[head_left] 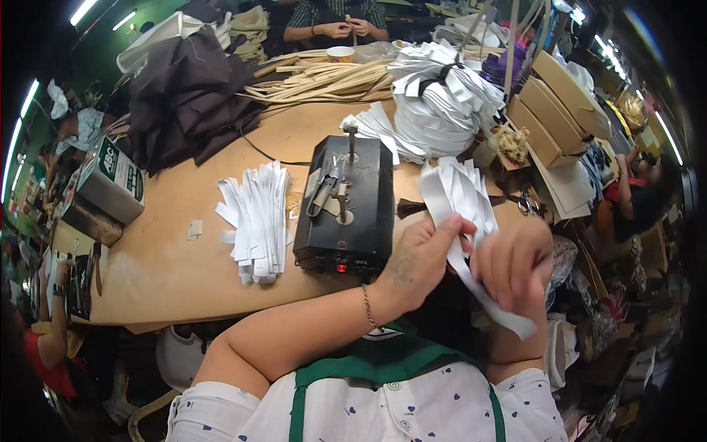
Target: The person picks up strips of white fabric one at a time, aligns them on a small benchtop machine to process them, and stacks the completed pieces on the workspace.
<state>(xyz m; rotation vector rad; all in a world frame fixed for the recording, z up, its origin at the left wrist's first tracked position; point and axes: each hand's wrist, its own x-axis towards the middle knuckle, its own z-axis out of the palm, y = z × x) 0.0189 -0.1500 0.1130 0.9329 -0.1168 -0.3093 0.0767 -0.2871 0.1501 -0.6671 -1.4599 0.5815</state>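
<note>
My left hand (423, 258), a bracelet at its wrist, is closed with thumb and fingers pinching a white fabric strip (482, 295). The strip hangs down to the right, its free end loose below my right hand. My right hand (512, 261) is beside it, fingers curled and smeared by motion; whether they touch the strip I cannot tell. Just beyond my hands lies a fanned bunch of white strips (465, 190). Left of them stands a black box-shaped device (344, 239) with metal fittings on top and a lit red switch. Another pile of white strips (258, 228) lies on its left.
The tan table (169, 272) also holds dark brown fabric (188, 103), a large tied bundle of white strips (445, 103), beige strips (324, 79), a metal can (110, 180), scissors (526, 202) and cardboard boxes (556, 110). Across the table, a person's hands (346, 28) hold something thin.
</note>
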